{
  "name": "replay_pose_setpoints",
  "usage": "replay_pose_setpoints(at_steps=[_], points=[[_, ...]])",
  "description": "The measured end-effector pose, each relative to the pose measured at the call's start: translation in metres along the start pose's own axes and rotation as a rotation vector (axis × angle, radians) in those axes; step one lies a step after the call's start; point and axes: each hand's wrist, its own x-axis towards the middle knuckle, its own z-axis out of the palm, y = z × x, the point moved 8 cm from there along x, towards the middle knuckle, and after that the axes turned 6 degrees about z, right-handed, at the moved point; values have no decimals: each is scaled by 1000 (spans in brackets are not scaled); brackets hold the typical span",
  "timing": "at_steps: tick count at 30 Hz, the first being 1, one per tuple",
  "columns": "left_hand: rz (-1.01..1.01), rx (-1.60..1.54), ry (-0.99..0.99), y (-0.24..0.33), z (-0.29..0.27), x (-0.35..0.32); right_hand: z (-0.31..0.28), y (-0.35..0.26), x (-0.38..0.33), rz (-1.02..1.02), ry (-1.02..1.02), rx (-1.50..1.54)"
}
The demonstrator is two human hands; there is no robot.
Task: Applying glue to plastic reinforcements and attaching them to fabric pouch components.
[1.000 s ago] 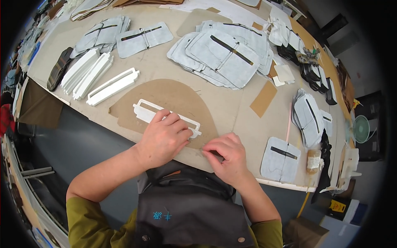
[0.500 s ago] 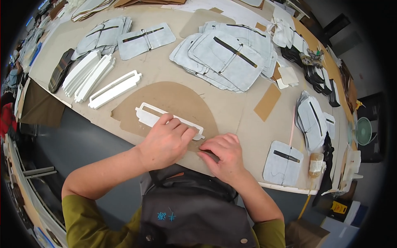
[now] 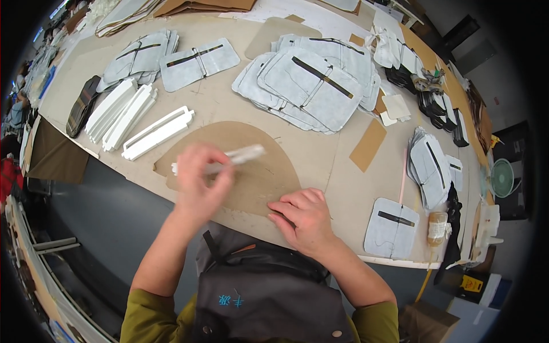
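Over a rounded brown board on the table, my left hand is closed around a white slotted frame, lifted at a slant and smeared by motion. My right hand lies at the board's near right edge, its fingers and thumb drawn together. Something dark shows under those fingers, too hidden to name. Left of the board lie another white slotted frame and a stack of the same frames.
Pale blue-grey panels with dark slots are piled at the back. A single panel lies at the right, beside a jar with brownish contents. A tan card strip and a dark patterned strip also lie on the table.
My left hand has moved left and raised the white frame off the brown board, turning its right end upward. My right hand has shifted only slightly.
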Motion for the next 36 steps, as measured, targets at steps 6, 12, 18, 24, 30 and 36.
replay_pose_setpoints(at_steps=[6, 12, 18, 24, 30, 36], points=[[-272, -640, 720, -115, -161, 5, 2, 7, -6, 6, 15, -70], [-22, -472, 453, -64, -199, 42, 9, 5, 3, -16, 131, 75], [225, -262, 88, 94, -29, 98, -40, 16, -20, 41, 250, 278], [233, -522, -669, 209, 128, 82, -169, 134, -130, 288, 681, 869], [-140, -686, -1213, 241, 236, 35, -259, 117, -179, 376, 615, 738], [-171, -645, -1362, 250, 267, 13, -235, 123, -171, 483, 371, 463]])
